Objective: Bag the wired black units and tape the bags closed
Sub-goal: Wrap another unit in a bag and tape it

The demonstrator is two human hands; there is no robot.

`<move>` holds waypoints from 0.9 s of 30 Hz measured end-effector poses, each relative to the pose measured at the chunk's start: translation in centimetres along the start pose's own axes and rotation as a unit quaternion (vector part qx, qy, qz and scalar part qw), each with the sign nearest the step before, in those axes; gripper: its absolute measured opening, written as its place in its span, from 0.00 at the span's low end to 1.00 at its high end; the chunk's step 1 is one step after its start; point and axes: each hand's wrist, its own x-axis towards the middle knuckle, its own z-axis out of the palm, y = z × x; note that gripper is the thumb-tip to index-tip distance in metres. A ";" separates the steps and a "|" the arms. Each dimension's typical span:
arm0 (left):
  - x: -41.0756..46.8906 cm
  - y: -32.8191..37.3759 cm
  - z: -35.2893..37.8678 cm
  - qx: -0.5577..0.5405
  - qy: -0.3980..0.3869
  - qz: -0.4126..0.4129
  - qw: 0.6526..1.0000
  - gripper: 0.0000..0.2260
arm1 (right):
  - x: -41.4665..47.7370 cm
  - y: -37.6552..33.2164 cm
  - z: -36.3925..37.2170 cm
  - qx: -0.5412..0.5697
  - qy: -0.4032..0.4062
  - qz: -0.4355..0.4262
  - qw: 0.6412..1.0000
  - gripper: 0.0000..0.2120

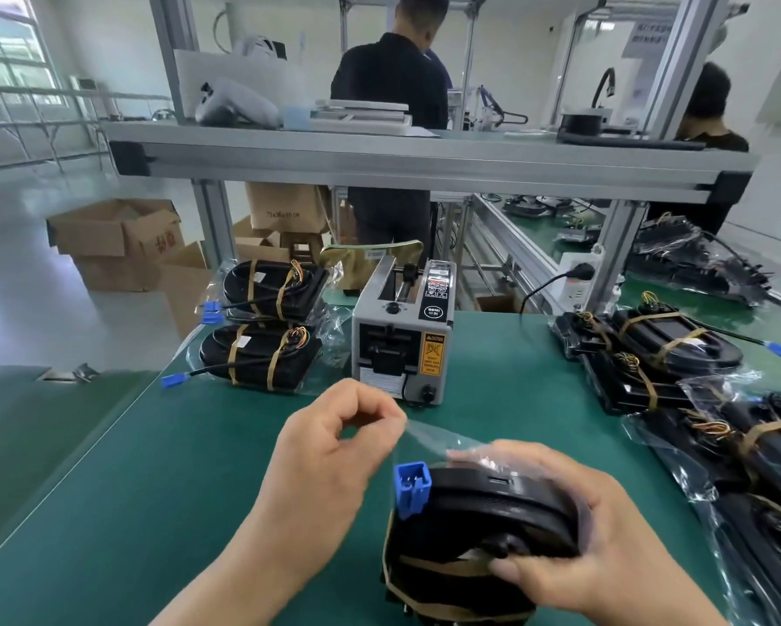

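A black wired unit [483,521] with tan bands and a blue connector [411,487] stands upright near the mat's front edge, inside a clear bag [469,449]. My right hand [596,539] grips the bagged unit from the right side. My left hand [330,454] pinches a strip of clear tape [420,429] just above the bag's top left corner. The grey tape dispenser [402,332] sits behind, at the mat's middle.
Two bagged units [266,323] are stacked at the back left. Several unbagged and bagged units [650,354] lie along the right edge of the green mat [153,490]. A metal shelf frame [424,160] spans overhead; people stand beyond it. Cardboard boxes [117,241] sit on the floor at left.
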 end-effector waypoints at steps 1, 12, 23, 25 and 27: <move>0.0 -0.1 -0.2 -0.025 -0.019 -0.030 0.999 0.03 | 0.1 0.0 -0.1 -0.001 0.002 0.007 1.000 0.30; 1.6 -1.0 -0.2 -0.104 -0.028 0.003 0.994 0.11 | 1.3 -1.3 0.7 -0.060 -0.016 0.032 0.998 0.26; 11.0 -13.6 1.7 0.124 0.097 -0.217 0.963 0.12 | 0.7 1.7 -2.0 -0.047 0.117 0.064 0.990 0.34; 12.5 -14.9 2.4 0.144 0.087 -0.241 0.956 0.11 | 0.8 2.0 -2.1 -0.031 0.131 0.061 0.989 0.31; 13.5 -15.5 3.1 0.139 0.080 -0.267 0.950 0.09 | 0.9 2.0 -2.2 -0.013 0.161 0.053 0.985 0.29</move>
